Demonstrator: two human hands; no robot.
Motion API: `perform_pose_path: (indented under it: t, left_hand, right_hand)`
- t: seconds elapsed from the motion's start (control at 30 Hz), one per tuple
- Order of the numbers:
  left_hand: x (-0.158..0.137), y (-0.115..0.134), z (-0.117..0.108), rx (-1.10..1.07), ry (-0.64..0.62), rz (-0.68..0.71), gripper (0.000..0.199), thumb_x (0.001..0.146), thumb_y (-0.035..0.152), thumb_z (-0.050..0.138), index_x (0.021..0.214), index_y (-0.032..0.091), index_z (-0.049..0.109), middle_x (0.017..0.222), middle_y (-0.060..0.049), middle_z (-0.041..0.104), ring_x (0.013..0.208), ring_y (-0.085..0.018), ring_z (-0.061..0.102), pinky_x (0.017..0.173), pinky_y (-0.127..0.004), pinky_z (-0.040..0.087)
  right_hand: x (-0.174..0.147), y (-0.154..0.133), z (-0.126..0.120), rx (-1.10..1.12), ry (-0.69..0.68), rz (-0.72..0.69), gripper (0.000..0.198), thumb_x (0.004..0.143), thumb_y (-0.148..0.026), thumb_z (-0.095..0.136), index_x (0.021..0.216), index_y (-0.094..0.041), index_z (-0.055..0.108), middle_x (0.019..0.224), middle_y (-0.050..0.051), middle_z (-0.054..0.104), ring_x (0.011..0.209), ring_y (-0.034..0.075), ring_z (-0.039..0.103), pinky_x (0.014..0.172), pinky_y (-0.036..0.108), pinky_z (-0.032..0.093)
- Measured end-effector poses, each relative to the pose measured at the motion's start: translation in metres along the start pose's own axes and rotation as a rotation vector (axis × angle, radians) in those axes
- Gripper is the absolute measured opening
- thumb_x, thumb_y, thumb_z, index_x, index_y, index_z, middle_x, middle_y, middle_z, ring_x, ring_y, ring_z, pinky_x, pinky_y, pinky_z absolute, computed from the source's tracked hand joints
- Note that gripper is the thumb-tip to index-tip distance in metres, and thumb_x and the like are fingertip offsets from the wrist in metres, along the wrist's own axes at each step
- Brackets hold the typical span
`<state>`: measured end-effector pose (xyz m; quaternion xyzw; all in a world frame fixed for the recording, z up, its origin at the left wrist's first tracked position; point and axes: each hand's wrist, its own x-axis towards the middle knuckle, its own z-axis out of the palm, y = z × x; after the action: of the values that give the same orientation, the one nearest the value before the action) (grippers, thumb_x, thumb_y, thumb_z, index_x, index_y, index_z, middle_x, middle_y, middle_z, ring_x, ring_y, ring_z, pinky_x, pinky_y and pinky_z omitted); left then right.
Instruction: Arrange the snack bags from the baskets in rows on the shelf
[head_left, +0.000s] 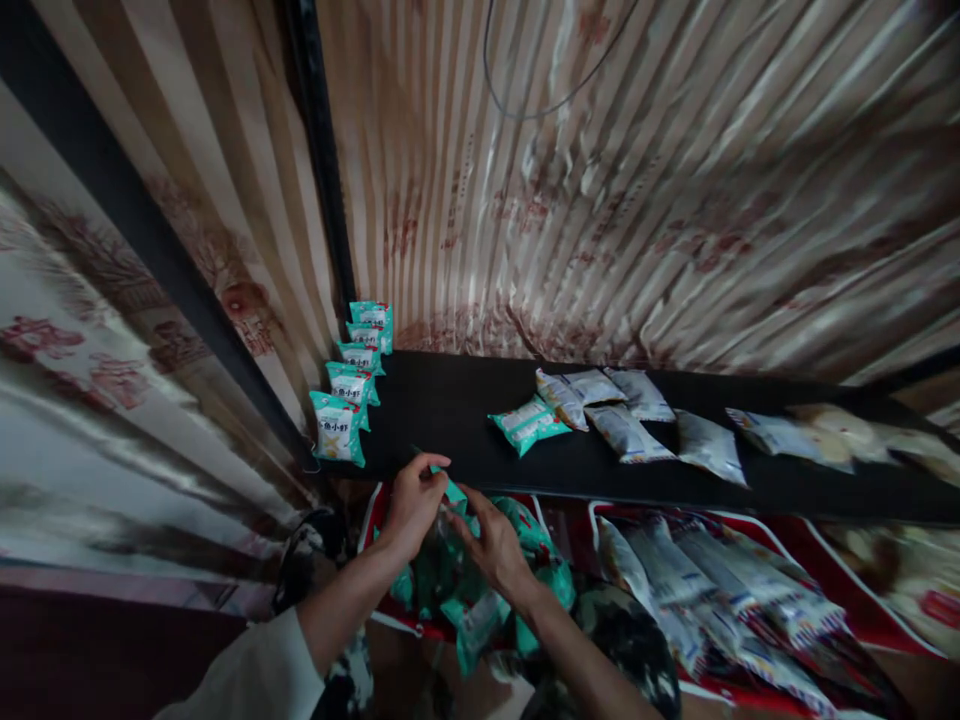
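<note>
My left hand [417, 508] and my right hand [491, 545] are together at the front edge of the black shelf. Between them is a teal snack packet [453, 491], pinched by the fingers of both hands and partly hidden by them. Below, a red basket [367, 520] with a white rim holds several more teal packets [476, 625]. At the shelf's left end several matching packets [339, 430] stand upright in a row, one behind another. Another teal packet [529, 424] lies flat on the shelf, right of my hands.
Several silvery packets [628, 434] lie along the black shelf [442, 395], some blurred at the far right. A second red basket [795, 545] of silvery packets sits below, with a third basket [862, 590] beside it. Dark posts [319, 140] and draped patterned curtain [600, 200] enclose the shelf.
</note>
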<state>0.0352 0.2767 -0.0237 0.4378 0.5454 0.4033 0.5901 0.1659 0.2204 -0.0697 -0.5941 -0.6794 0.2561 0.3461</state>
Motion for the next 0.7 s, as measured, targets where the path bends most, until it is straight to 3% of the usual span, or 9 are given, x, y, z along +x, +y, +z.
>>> perform_pose_path:
  t: [0.1, 0.2, 0.27, 0.37, 0.43, 0.5, 0.6, 0.7]
  left_hand:
    - [0.017, 0.016, 0.010, -0.048, -0.036, 0.097, 0.025, 0.077, 0.017, 0.054, 0.100, 0.017, 0.064, 0.066, 0.003, 0.058, 0.054, -0.009, 0.058, 0.051, -0.018, 0.046]
    - [0.032, 0.028, 0.016, -0.132, -0.016, 0.259, 0.043, 0.084, 0.027, 0.051, 0.127, 0.021, 0.050, 0.084, -0.001, 0.061, 0.065, -0.011, 0.062, 0.058, -0.021, 0.051]
    - [0.043, 0.030, 0.018, -0.091, 0.062, 0.382, 0.047, 0.087, 0.028, 0.048, 0.133, 0.023, 0.043, 0.096, -0.004, 0.061, 0.078, -0.014, 0.064, 0.065, -0.024, 0.053]
    - [0.067, 0.025, 0.019, 0.136, 0.238, 0.506, 0.040, 0.084, 0.022, 0.050, 0.124, 0.022, 0.053, 0.116, -0.009, 0.055, 0.104, -0.020, 0.058, 0.081, -0.030, 0.053]
    - [0.089, 0.017, 0.020, 0.259, 0.339, 0.489, 0.039, 0.081, 0.021, 0.053, 0.120, 0.021, 0.057, 0.128, -0.012, 0.049, 0.116, -0.023, 0.052, 0.088, -0.034, 0.050]
    - [0.114, 0.008, 0.022, 0.276, 0.377, 0.409, 0.045, 0.081, 0.024, 0.057, 0.126, 0.020, 0.052, 0.131, -0.013, 0.049, 0.114, -0.023, 0.054, 0.091, -0.036, 0.049]
    - [0.154, -0.003, 0.025, 0.191, 0.348, 0.309, 0.045, 0.082, 0.025, 0.059, 0.125, 0.019, 0.053, 0.115, -0.010, 0.063, 0.104, -0.021, 0.062, 0.090, -0.034, 0.050]
    - [0.186, -0.010, 0.024, 0.122, 0.388, 0.263, 0.037, 0.079, 0.023, 0.063, 0.115, 0.018, 0.059, 0.105, -0.008, 0.069, 0.098, -0.021, 0.065, 0.087, -0.033, 0.051]
  right_hand:
    - [0.023, -0.004, -0.011, 0.056, 0.042, 0.053, 0.030, 0.090, -0.036, 0.043, 0.104, -0.023, 0.065, 0.093, 0.007, 0.071, 0.088, 0.025, 0.067, 0.081, 0.036, 0.053]
    - [0.056, 0.000, -0.023, 0.163, 0.087, 0.118, 0.030, 0.087, -0.041, 0.045, 0.096, -0.022, 0.066, 0.080, 0.005, 0.070, 0.076, 0.023, 0.066, 0.075, 0.034, 0.053]
    - [0.083, 0.009, -0.029, 0.262, 0.122, 0.153, 0.033, 0.085, -0.045, 0.048, 0.096, -0.020, 0.065, 0.081, 0.005, 0.071, 0.076, 0.023, 0.065, 0.073, 0.033, 0.053]
    - [0.128, 0.027, -0.033, 0.393, 0.189, 0.208, 0.038, 0.078, -0.049, 0.053, 0.096, -0.017, 0.065, 0.086, 0.006, 0.071, 0.077, 0.024, 0.065, 0.069, 0.033, 0.053]
    - [0.156, 0.037, -0.032, 0.447, 0.240, 0.251, 0.039, 0.075, -0.050, 0.055, 0.093, -0.017, 0.065, 0.086, 0.006, 0.072, 0.077, 0.023, 0.065, 0.069, 0.034, 0.053]
    - [0.181, 0.044, -0.029, 0.489, 0.262, 0.284, 0.041, 0.072, -0.052, 0.057, 0.091, -0.017, 0.066, 0.085, 0.006, 0.072, 0.075, 0.023, 0.065, 0.068, 0.033, 0.053]
    - [0.207, 0.046, -0.023, 0.565, 0.214, 0.291, 0.045, 0.069, -0.054, 0.061, 0.092, -0.016, 0.066, 0.085, 0.007, 0.073, 0.074, 0.022, 0.066, 0.066, 0.032, 0.053]
    - [0.224, 0.047, -0.017, 0.616, 0.136, 0.277, 0.047, 0.068, -0.053, 0.066, 0.095, -0.015, 0.066, 0.089, 0.008, 0.073, 0.075, 0.022, 0.067, 0.068, 0.032, 0.054]
